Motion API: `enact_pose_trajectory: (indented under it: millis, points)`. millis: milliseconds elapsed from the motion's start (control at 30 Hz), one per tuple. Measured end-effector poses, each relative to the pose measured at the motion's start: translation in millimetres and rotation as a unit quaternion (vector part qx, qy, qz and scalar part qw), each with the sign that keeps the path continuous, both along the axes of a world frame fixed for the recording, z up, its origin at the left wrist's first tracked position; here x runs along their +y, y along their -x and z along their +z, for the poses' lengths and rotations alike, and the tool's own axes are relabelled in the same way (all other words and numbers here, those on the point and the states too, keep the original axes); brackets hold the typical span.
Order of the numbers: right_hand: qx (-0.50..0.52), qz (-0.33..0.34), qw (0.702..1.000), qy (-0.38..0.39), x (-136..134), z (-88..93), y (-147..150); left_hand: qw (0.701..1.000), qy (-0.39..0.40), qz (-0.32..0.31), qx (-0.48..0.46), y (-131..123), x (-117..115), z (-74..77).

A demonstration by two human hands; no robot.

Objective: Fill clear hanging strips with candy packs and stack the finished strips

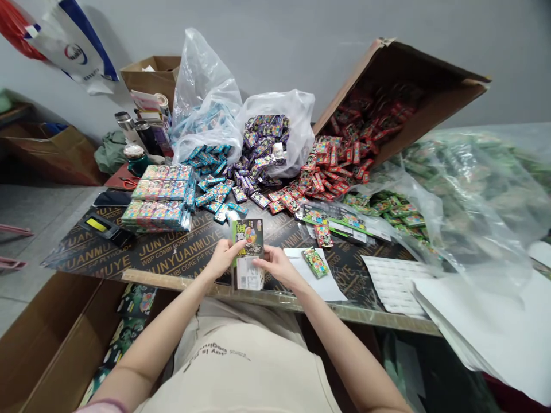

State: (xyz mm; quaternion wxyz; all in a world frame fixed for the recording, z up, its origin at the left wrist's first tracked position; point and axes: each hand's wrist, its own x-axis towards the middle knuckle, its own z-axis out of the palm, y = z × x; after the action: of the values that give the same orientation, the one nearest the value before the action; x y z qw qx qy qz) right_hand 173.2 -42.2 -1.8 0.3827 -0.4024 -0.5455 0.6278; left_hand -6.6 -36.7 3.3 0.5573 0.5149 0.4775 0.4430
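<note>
Between my two hands, just above the table's front edge, is a printed card packet with a dark and green front and a pale lower part bearing a barcode. My left hand grips its left side, thumb on the front. On the other side my right hand pinches its edge, with the thumb over the pale part. To the right, a small green packet lies on a white sheet. A small red packet sits just behind it, near several flat green printed sleeves.
Loose blue packets, purple packets and red packets spread across the back. A tilted carton holds more red ones. Stacked bundles and a tape dispenser stand left. A label sheet lies right.
</note>
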Motion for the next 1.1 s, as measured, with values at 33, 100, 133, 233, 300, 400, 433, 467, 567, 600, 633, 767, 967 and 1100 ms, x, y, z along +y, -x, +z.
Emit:
enact_pose_trajectory:
  millis: [33,100,133,233,300,400,433,467,567,600,633,767,967,1100]
  points:
    - [-0.005,-0.019,1.0,0.0,-0.6,-5.2,-1.6,1.0,0.002,-0.018,-0.003,1.1,0.8,-4.3]
    - [-0.002,-0.07,0.998,-0.003,-0.5,-12.4,-3.1,0.998,0.006,-0.055,-0.017,2.2,-0.6,-14.1]
    - [0.004,-0.088,0.996,-0.005,0.2,-13.3,-3.1,0.997,0.012,-0.07,-0.026,2.1,-2.6,-18.9]
    - [0.018,-0.151,0.988,-0.019,3.5,-4.9,-0.8,0.995,0.033,-0.089,-0.033,-1.1,-11.4,-26.9]
    - [0.015,-0.199,0.979,-0.034,4.4,5.3,2.0,0.995,0.036,-0.077,-0.046,-5.5,-16.0,-23.2]
    - [0.013,-0.206,0.977,-0.046,0.4,16.5,8.4,0.986,0.048,0.021,-0.157,-15.8,-16.7,-5.4]
    - [0.015,-0.201,0.978,-0.045,-2.3,18.2,11.4,0.975,0.063,0.06,-0.207,-20.1,-15.4,1.8]
    - [0.019,-0.2,0.979,-0.043,-5.2,18.8,14.7,0.96,0.084,0.092,-0.25,-24.5,-13.6,8.6]
    - [0.057,-0.257,0.964,-0.022,-12.2,18.3,25.6,0.933,0.138,0.134,-0.305,-35.9,-8.3,23.5]
    - [0.075,-0.288,0.955,-0.006,-13.0,18.3,28.6,0.931,0.145,0.141,-0.305,-38.0,-6.8,26.6]
    - [0.093,-0.312,0.945,0.009,-12.9,19.0,30.5,0.931,0.15,0.14,-0.303,-38.7,-5.4,29.2]
    - [0.112,-0.294,0.949,0.027,-6.8,28.4,25.5,0.943,0.148,0.109,-0.277,-28.4,-0.3,39.3]
    - [0.008,-0.232,0.965,-0.122,-2.1,42.0,-0.9,0.994,-0.069,0.076,-0.03,-4.4,-5.2,54.4]
    - [-0.048,-0.182,0.965,-0.183,-6.0,45.3,-9.4,0.993,-0.098,0.06,0.029,0.9,-9.0,57.6]
